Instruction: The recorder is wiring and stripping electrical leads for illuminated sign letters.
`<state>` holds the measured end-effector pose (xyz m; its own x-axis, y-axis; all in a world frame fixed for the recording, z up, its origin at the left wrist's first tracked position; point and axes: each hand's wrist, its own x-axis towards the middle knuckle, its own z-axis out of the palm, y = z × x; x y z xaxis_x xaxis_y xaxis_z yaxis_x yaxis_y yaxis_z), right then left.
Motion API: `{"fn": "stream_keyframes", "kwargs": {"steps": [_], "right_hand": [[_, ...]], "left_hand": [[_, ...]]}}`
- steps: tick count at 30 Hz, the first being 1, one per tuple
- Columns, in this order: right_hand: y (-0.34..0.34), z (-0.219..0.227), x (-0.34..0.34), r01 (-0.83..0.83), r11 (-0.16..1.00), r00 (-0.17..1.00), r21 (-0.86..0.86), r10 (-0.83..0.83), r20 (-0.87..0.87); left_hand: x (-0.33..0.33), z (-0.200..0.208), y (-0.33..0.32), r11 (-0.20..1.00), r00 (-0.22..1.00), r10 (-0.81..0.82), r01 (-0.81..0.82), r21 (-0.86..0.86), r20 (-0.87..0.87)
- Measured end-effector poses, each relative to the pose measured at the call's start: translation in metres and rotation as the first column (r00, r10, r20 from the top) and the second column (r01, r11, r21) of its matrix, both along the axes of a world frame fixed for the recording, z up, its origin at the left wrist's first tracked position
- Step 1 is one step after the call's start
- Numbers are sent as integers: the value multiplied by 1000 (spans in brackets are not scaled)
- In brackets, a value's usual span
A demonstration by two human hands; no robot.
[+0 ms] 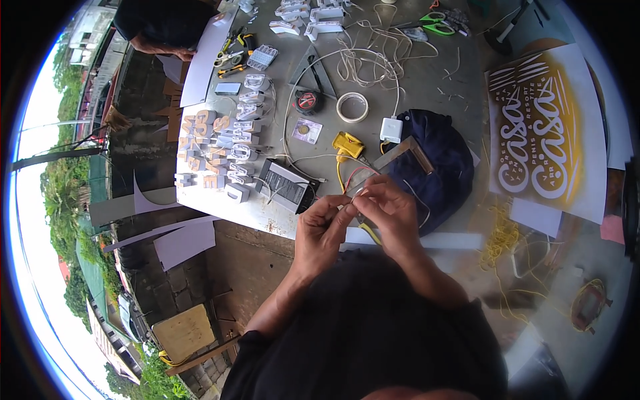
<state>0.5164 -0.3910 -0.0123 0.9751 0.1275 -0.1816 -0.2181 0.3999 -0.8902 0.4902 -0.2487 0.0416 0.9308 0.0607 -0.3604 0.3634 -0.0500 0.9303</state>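
Close together at the table's near edge, my left hand [322, 230] and my right hand [388, 212] pinch what look like thin wire ends, with fingertips almost touching. A red wire [348, 179] runs to the fingers from beyond them; the tips hide the exact join. Left of my hands lies a dark box with a pale label [287, 187], probably a power supply. Past them sits a yellow plug-like piece [348, 145] with a yellow lead. A metal square [415, 155] rests over dark blue cloth [437, 180] beside my right hand. Yellow tool handles [370, 233] show below my right fingers.
White raised letters [240, 153] stand in rows at left. A tape roll [352, 107], tape measure [307, 101], white adapter [391, 130] and tangled cable [373, 63] occupy the table. Another person's hand [160, 48] is far left. A stencilled sign sheet [547, 133] lies right.
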Motion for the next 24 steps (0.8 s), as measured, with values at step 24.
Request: {"fn": "stream_keyframes", "kwargs": {"steps": [24], "right_hand": [[-14, 88, -36, 708, 433, 458, -558, 320, 830]], "left_hand": [[-5, 44, 48, 931, 987, -105, 139, -338, 118]]}}
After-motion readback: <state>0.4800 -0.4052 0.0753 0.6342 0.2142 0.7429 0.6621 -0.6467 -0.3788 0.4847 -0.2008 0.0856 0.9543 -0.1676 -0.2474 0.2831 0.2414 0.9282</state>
